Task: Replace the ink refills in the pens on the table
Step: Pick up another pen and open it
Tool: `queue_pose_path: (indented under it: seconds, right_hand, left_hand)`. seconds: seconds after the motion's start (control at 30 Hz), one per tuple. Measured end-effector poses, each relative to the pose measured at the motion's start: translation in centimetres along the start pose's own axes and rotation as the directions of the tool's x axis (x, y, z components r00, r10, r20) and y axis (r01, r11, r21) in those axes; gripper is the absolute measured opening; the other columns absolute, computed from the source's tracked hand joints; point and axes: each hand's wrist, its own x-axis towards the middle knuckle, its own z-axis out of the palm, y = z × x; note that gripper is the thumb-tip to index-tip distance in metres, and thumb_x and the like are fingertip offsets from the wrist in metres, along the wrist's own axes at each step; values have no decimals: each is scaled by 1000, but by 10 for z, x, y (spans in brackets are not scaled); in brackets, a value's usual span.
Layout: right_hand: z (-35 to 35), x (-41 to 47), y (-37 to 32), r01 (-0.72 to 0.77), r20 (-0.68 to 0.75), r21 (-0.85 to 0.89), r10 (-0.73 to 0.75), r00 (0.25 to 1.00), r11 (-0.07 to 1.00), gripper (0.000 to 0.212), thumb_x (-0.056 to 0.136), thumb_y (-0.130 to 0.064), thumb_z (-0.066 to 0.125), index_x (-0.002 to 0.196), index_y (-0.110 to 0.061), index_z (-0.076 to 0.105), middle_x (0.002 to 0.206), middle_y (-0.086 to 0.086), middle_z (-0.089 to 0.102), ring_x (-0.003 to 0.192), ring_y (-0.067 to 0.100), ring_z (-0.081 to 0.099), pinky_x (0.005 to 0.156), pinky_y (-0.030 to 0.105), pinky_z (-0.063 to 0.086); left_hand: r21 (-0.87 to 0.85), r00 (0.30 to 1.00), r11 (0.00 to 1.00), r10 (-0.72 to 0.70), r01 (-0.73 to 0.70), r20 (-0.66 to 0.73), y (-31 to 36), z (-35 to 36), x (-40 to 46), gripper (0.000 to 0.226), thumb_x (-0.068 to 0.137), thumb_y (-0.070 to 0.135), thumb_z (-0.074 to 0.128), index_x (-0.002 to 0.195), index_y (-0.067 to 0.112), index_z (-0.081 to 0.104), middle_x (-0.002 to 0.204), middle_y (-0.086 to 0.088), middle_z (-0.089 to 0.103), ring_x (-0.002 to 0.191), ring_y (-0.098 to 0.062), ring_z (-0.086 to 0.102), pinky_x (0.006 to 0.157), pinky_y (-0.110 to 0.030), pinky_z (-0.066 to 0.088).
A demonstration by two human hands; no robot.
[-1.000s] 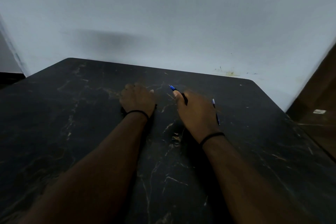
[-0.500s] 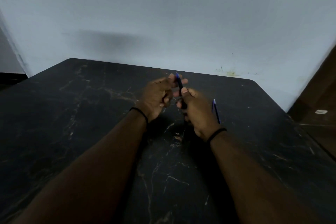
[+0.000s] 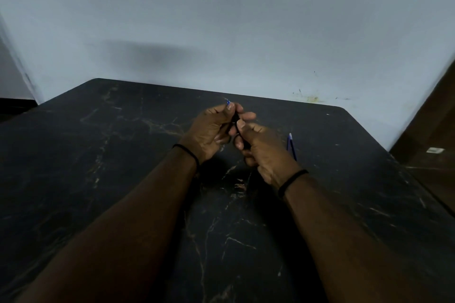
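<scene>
A dark pen [image 3: 235, 119] with a blue tip is held above the middle of the black marble table [image 3: 98, 167]. My left hand [image 3: 209, 130] pinches its upper end, where the blue tip sticks out past the fingers. My right hand [image 3: 263, 152] grips its lower part; most of the barrel is hidden inside both hands. A thin blue and white refill [image 3: 291, 146] lies flat on the table just right of my right hand, apart from it.
A pale wall [image 3: 221, 32] stands right behind the table's far edge. The table's right edge drops to a brown floor [image 3: 433, 135] with a small white object [image 3: 435, 150] on it.
Both hands rose from the table with the pen. My left hand, which lay flat a second ago, took hold of the pen's upper end, and the tip has tilted slightly left.
</scene>
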Motion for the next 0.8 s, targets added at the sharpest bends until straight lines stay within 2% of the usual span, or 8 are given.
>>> queue_pose_path:
  seconds: [0.13, 0.23, 0.3, 0.37, 0.47, 0.6, 0.7, 0.8]
  right_hand:
    - [2, 1, 4, 193, -113, -185, -215, 970, 964, 24, 100, -17, 58, 79, -22, 66, 57, -1, 52, 42, -2, 43, 46, 10, 35]
    - [2, 2, 7, 220, -190, -298, -284, 940, 929, 23, 101, -23, 56, 83, -26, 69, 64, -6, 63, 55, -2, 54, 56, 11, 43]
    - [1, 3, 9, 194, -235, -426, -315, 919, 884, 28, 103, -29, 49, 84, -26, 69, 72, -8, 66, 66, 0, 60, 63, 16, 45]
    - [-1, 5, 11, 203, -214, -547, -370, 904, 812, 27, 103, -26, 48, 85, -24, 68, 78, -6, 67, 75, 8, 61, 70, 28, 46]
    - [-2, 6, 13, 238, -234, -541, -416, 879, 807, 14, 93, -21, 66, 80, -26, 63, 75, -9, 64, 71, 5, 59, 67, 26, 47]
    - [-2, 5, 14, 234, -231, -494, -386, 893, 837, 25, 85, -24, 76, 84, -35, 54, 83, -15, 64, 77, -2, 61, 67, 20, 46]
    - [0, 4, 11, 215, -200, -503, -354, 913, 838, 13, 94, -41, 63, 103, -32, 61, 89, -10, 70, 82, 4, 66, 72, 26, 50]
    - [0, 4, 10, 208, -177, -600, -382, 907, 772, 36, 104, -37, 43, 96, -16, 71, 81, -3, 71, 78, 13, 66, 75, 34, 49]
  left_hand:
    - [13, 996, 999, 48, -47, -71, -3, 4, 2, 25, 102, 16, 45, 85, 6, 60, 86, -10, 77, 26, -2, 30, 32, -14, 22]
    - [55, 989, 996, 71, -64, -129, -5, 4, 1, 23, 97, 21, 56, 83, 9, 69, 96, -12, 76, 29, -4, 29, 33, -17, 22]
    - [97, 986, 992, 94, -80, -141, -6, 2, 0, 21, 95, 26, 60, 83, 15, 75, 105, -11, 75, 31, -4, 29, 33, -17, 24]
    - [138, 982, 986, 115, -94, -150, -5, -1, -2, 20, 91, 31, 63, 84, 19, 78, 112, -9, 74, 32, -4, 29, 35, -19, 23]
    - [166, 981, 982, 113, -87, -159, -5, -3, -4, 24, 84, 43, 70, 88, 21, 79, 117, -9, 72, 35, -5, 28, 38, -22, 21]
    - [180, 980, 981, 104, -73, -172, -7, -2, -2, 44, 71, 56, 77, 93, 17, 79, 114, -27, 62, 37, -8, 24, 42, -26, 17]
    - [186, 979, 980, 107, -74, -171, -5, -1, -3, 48, 68, 58, 77, 93, 17, 79, 112, -27, 62, 38, -9, 25, 42, -27, 18]
    - [187, 980, 980, 99, -65, -175, -4, 1, -5, 44, 69, 57, 74, 91, 19, 79, 108, -23, 56, 41, -10, 23, 48, -34, 14]
